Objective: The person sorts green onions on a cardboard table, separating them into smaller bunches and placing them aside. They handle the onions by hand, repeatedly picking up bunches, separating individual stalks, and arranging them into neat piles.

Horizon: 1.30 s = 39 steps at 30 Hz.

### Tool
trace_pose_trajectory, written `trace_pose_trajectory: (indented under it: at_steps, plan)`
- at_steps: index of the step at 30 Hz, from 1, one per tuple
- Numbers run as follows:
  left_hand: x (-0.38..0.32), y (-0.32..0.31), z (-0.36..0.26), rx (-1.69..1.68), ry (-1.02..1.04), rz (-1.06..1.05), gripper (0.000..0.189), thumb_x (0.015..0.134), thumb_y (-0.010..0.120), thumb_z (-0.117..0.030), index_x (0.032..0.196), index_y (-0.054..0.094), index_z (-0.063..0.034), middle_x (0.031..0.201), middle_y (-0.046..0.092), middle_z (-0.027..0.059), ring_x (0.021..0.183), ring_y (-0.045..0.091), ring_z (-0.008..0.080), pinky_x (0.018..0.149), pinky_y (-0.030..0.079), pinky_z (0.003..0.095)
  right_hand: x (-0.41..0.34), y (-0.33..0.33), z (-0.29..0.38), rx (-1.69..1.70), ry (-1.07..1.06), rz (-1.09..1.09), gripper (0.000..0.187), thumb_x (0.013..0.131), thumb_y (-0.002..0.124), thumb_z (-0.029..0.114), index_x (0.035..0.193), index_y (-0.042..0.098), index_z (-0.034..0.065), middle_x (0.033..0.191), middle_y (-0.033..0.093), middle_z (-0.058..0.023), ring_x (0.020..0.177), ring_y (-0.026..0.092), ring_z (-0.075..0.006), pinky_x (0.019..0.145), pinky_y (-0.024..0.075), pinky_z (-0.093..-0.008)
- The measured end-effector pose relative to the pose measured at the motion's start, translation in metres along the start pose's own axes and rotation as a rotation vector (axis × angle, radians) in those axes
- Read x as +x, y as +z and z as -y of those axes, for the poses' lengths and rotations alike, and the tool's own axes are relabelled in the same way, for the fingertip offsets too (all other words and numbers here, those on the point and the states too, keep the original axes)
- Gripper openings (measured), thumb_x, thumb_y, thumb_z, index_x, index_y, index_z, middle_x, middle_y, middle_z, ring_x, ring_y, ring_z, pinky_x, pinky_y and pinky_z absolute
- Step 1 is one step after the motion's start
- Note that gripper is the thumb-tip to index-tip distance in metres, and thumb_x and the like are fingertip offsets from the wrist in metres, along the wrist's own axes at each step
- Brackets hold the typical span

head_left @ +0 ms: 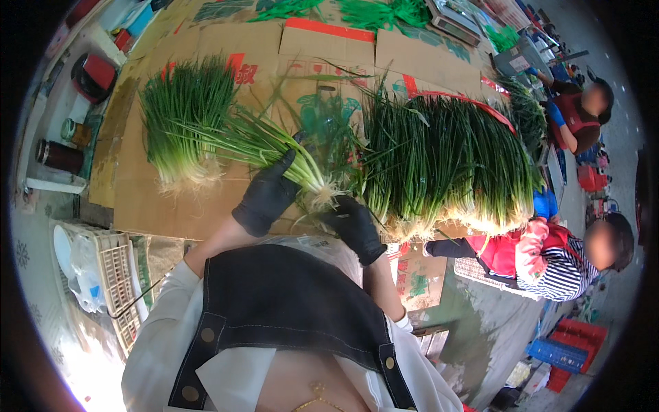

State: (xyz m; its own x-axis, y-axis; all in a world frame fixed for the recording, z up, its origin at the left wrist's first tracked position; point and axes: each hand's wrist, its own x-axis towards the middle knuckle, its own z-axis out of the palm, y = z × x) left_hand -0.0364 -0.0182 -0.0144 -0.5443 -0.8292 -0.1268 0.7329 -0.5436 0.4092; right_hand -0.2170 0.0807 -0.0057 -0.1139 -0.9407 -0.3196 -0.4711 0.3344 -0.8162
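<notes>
My left hand (269, 194), in a black glove, grips a small bunch of spring onions (307, 167) by the white stalks. The green tops point up to the left and the roots face right. Beside those roots is my right hand (356, 226), also black-gloved, its fingers curled; whether they pinch anything is hidden. To the left lies a neat pile of spring onions (188, 116), roots towards me. A larger, darker heap of spring onions (443, 159) spreads along the right. Loose leaves lie between the two piles.
Flattened cardboard (226, 38) covers the table. At the far edge are a weighing scale (455, 23) and green ties (383, 13). Two people, one in a striped top (558, 270) and one further back (579, 121), are on the right. A plastic crate (116, 278) stands lower left.
</notes>
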Motion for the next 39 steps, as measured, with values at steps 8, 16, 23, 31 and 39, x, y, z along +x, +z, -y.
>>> trace_pose_trajectory:
  at_steps: [8, 16, 23, 31, 39]
  plan:
    - [-0.004, -0.005, 0.011, 0.644, 0.059, -0.166, 0.043, 0.097, 0.055, -0.015, 0.137, 0.048, 0.0003, 0.129, 0.058, 0.0095, 0.117, 0.055, 0.0179, 0.099, 0.044, 0.0335, 0.002, 0.032, 0.012, 1.523, 0.494, 0.382, 0.021, 0.091, 0.067, 0.03, 0.098, 0.062, 0.0106, 0.071, 0.054, 0.0016, 0.055, 0.044, -0.0104, 0.05, 0.034, -0.0243]
    - [0.013, -0.024, -0.029, 0.186, 0.031, -0.205, 0.043, 0.098, 0.051, -0.017, 0.136, 0.046, 0.0014, 0.133, 0.056, 0.013, 0.124, 0.052, 0.0237, 0.1, 0.046, 0.0384, -0.019, -0.002, -0.006, 1.173, -0.01, 0.397, 0.011, 0.091, 0.061, 0.017, 0.089, 0.059, 0.0064, 0.073, 0.052, -0.0023, 0.058, 0.046, -0.0131, 0.052, 0.0358, -0.0267]
    - [0.003, -0.014, -0.031, 0.367, -0.159, -0.081, 0.044, 0.095, 0.058, -0.019, 0.133, 0.049, 0.0014, 0.126, 0.059, 0.0113, 0.115, 0.058, 0.022, 0.098, 0.048, 0.0379, -0.014, -0.022, 0.0, 0.015, -0.093, -0.389, 0.037, 0.09, 0.067, 0.015, 0.121, 0.059, -0.0046, 0.104, 0.069, -0.0125, 0.077, 0.063, -0.0131, 0.066, 0.0495, -0.0269]
    - [-0.006, 0.006, -0.003, 0.609, -0.223, -0.107, 0.042, 0.086, 0.067, -0.009, 0.126, 0.054, -0.0004, 0.114, 0.063, 0.0072, 0.099, 0.062, 0.0162, 0.087, 0.05, 0.03, -0.001, 0.021, 0.017, 0.635, 0.009, -0.061, 0.023, 0.09, 0.066, 0.012, 0.108, 0.066, -0.0029, 0.097, 0.07, -0.0097, 0.085, 0.063, -0.013, 0.078, 0.0485, -0.0287]
    - [-0.01, 0.008, 0.001, 0.319, -0.235, -0.188, 0.037, 0.088, 0.065, -0.008, 0.123, 0.056, -0.0008, 0.111, 0.065, 0.0082, 0.101, 0.064, 0.021, 0.089, 0.052, 0.0367, -0.004, 0.021, 0.021, 0.754, 0.066, -0.085, 0.02, 0.089, 0.066, 0.008, 0.108, 0.066, -0.0009, 0.095, 0.069, -0.0053, 0.082, 0.06, -0.0106, 0.073, 0.0474, -0.026]
